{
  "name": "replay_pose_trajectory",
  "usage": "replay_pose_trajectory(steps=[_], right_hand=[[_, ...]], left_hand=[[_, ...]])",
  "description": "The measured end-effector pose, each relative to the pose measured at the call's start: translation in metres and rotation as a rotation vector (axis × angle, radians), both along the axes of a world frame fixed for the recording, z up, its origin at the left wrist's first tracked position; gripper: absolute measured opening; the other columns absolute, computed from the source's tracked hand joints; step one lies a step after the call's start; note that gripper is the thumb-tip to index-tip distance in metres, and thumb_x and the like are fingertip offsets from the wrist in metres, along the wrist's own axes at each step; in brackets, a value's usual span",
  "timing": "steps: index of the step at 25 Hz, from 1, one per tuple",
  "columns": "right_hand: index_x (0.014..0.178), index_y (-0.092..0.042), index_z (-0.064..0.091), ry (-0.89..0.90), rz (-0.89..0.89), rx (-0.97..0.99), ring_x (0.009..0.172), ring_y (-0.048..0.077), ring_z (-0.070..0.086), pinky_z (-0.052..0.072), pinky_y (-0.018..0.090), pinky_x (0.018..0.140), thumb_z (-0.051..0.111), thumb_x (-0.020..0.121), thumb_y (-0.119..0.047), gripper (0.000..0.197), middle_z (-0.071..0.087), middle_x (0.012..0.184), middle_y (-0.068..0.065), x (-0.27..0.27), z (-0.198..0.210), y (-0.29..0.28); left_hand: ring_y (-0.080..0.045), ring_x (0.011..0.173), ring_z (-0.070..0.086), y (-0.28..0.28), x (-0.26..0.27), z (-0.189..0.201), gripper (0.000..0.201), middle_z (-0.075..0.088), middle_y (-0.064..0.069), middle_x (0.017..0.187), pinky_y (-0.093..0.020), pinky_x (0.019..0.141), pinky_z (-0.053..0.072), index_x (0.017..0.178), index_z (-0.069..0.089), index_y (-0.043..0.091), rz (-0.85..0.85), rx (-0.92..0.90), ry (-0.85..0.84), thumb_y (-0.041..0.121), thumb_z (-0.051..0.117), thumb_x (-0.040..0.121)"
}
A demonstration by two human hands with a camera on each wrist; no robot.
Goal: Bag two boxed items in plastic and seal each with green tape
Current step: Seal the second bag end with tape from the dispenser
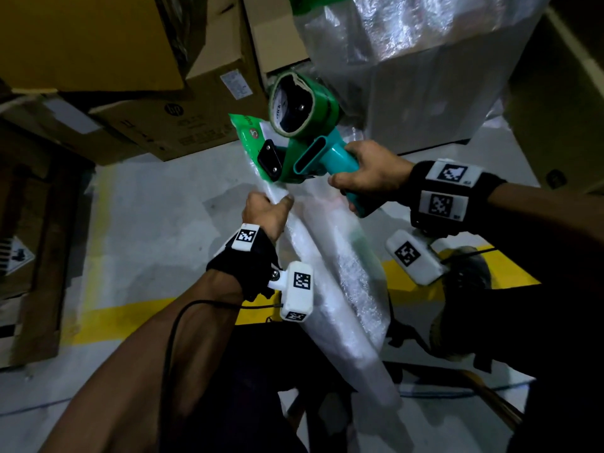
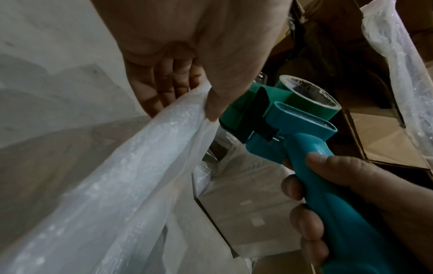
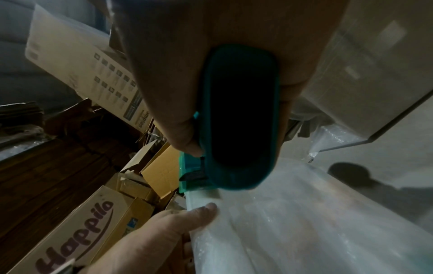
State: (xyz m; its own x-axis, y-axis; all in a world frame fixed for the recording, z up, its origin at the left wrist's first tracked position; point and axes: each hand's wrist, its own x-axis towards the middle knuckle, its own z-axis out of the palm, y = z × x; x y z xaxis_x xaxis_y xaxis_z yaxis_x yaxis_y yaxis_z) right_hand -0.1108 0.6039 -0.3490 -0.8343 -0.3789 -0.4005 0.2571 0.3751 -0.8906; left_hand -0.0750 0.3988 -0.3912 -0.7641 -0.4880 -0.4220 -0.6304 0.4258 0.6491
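A long flat boxed item in a clear plastic bag (image 1: 340, 282) slants up from my lap; its far end carries green tape (image 1: 248, 138). My left hand (image 1: 266, 210) grips the bag's upper edge, thumb on top (image 2: 212, 103) (image 3: 201, 213). My right hand (image 1: 366, 173) holds the teal handle of a tape dispenser (image 1: 313, 158) with a green tape roll (image 1: 299, 103), its head pressed on the taped end. In the right wrist view the handle's butt (image 3: 241, 118) fills the middle. A second, larger box in plastic (image 1: 425, 76) stands behind.
Cardboard boxes (image 1: 147, 93) are stacked at the left and back, among them a "Happilo" box (image 3: 77, 235). The grey floor has a yellow line (image 1: 114, 318). Another carton (image 1: 562, 103) stands at the right. My shoe (image 1: 464, 289) is below the right wrist.
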Motion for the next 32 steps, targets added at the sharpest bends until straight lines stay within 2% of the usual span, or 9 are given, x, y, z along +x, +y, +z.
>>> replay_pose_trajectory(steps=[3,6,12,15,17,20,22,24,32], right_hand=[[0.107,-0.002,0.048,0.012,0.015,0.008,0.047,0.024,0.063,0.051,0.032,0.045,0.063,0.089,-0.013,0.026,0.062,0.075,0.017,0.000,0.000,0.001],[0.111,-0.004,0.047,0.000,0.016,-0.004,0.053,0.026,0.066,0.053,0.034,0.048,0.063,0.089,-0.016,0.029,0.062,0.078,0.017,-0.001,-0.001,-0.002],[0.113,-0.005,0.047,0.002,0.037,-0.007,0.057,0.030,0.068,0.054,0.036,0.050,0.065,0.088,-0.019,0.034,0.064,0.082,0.017,-0.003,-0.006,-0.008],[0.115,-0.005,0.047,0.014,0.044,0.003,0.058,0.031,0.069,0.055,0.038,0.051,0.066,0.087,-0.021,0.037,0.064,0.085,0.019,-0.007,-0.010,-0.011],[0.115,-0.005,0.047,0.013,0.043,0.006,0.058,0.031,0.070,0.055,0.038,0.051,0.066,0.087,-0.021,0.037,0.065,0.085,0.020,-0.008,-0.012,-0.013],[0.113,-0.005,0.047,0.017,0.045,0.010,0.056,0.029,0.069,0.055,0.036,0.050,0.065,0.088,-0.019,0.034,0.065,0.083,0.021,-0.005,-0.015,-0.018],[0.114,-0.005,0.046,0.011,0.045,0.001,0.054,0.028,0.068,0.054,0.036,0.049,0.064,0.088,-0.018,0.034,0.063,0.082,0.020,-0.002,-0.016,-0.021],[0.115,-0.006,0.046,0.021,0.054,0.001,0.053,0.028,0.067,0.054,0.036,0.049,0.064,0.088,-0.018,0.035,0.063,0.082,0.019,-0.002,-0.018,-0.023],[0.101,-0.014,0.053,0.277,0.177,0.179,0.061,0.014,0.064,0.055,0.032,0.058,0.067,0.085,-0.028,0.025,0.065,0.083,0.004,0.000,-0.023,-0.023]], left_hand=[[-0.033,0.073,0.067,-0.004,-0.005,0.007,0.037,0.068,-0.015,0.077,-0.047,0.071,0.059,0.074,0.063,0.007,-0.037,-0.039,0.008,0.038,0.063,0.053],[-0.033,0.077,0.068,-0.011,-0.012,0.010,0.036,0.068,-0.011,0.083,-0.048,0.069,0.059,0.081,0.061,0.014,-0.058,-0.009,0.044,0.031,0.064,0.049],[-0.032,0.079,0.064,-0.013,-0.018,0.026,0.037,0.065,-0.021,0.091,-0.045,0.073,0.054,0.094,0.059,0.001,-0.055,0.298,0.095,-0.005,0.060,0.057],[-0.024,0.063,0.055,-0.014,-0.024,0.044,0.009,0.056,-0.014,0.066,-0.036,0.072,0.054,0.076,0.051,0.004,0.032,0.460,0.062,-0.003,0.048,0.072],[-0.024,0.064,0.057,-0.019,-0.028,0.057,0.015,0.059,-0.006,0.055,-0.035,0.077,0.054,0.073,0.050,0.009,0.095,0.553,0.016,0.011,0.042,0.085],[-0.026,0.072,0.061,-0.032,-0.037,0.060,0.039,0.065,-0.012,0.073,-0.038,0.080,0.054,0.081,0.057,0.009,0.108,0.572,-0.035,0.040,0.039,0.094],[-0.027,0.075,0.065,-0.039,-0.043,0.053,0.046,0.065,-0.016,0.092,-0.036,0.066,0.058,0.096,0.060,0.006,0.138,0.559,-0.028,0.048,0.043,0.092],[-0.025,0.065,0.068,-0.045,-0.048,0.045,0.043,0.065,-0.018,0.095,-0.031,0.054,0.055,0.109,0.058,0.005,0.150,0.510,-0.008,0.044,0.049,0.092],[-0.027,0.054,0.068,-0.057,-0.049,0.030,0.022,0.065,-0.022,0.083,-0.030,0.048,0.054,0.096,0.060,-0.002,0.030,0.324,0.060,0.016,0.049,0.095]])
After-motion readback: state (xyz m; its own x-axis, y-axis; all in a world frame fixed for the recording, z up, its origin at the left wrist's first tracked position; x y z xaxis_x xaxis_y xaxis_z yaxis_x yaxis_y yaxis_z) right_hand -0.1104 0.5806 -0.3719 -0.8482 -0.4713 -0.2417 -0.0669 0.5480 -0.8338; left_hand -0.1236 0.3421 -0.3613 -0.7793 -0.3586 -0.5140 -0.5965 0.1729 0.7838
